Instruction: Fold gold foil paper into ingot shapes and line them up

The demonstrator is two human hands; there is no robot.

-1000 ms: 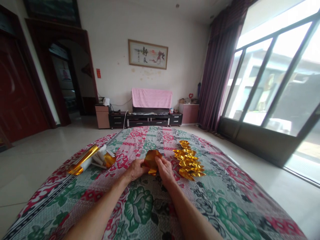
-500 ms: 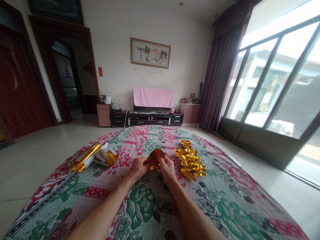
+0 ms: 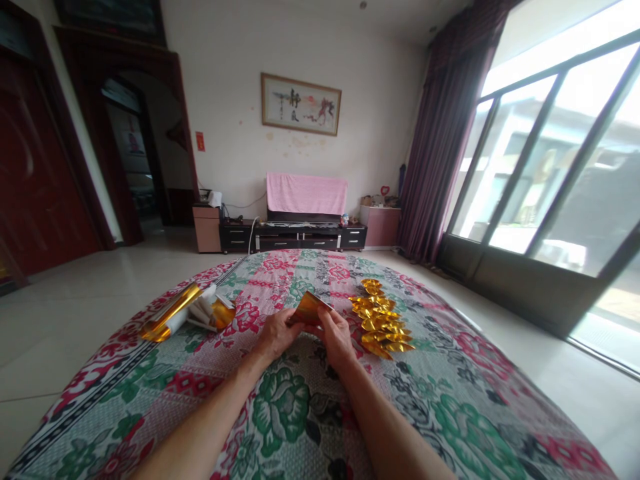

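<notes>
A gold foil sheet [image 3: 307, 309] is held between both hands above the middle of the patterned cloth. My left hand [image 3: 279, 333] grips its left side, and my right hand [image 3: 336, 335] pinches its right edge with the thumb in front. The sheet looks flat, with a straight upper edge. To the right of my hands lie several folded gold foil pieces [image 3: 384, 320] in an overlapping column. At the left, a gold foil roll [image 3: 173, 312] rests beside a pile of white and gold papers [image 3: 213, 310].
A round table under a floral cloth [image 3: 430, 413] fills the foreground. Beyond it stand a low black cabinet [image 3: 300, 238] and a screen draped with a pink towel [image 3: 307, 193]. Purple curtains [image 3: 435, 147] and large windows are on the right.
The gold sheet has gone from a curved, bent shape to a flatter one with straight edges. Both hands still hold it, with the fingers slightly shifted.
</notes>
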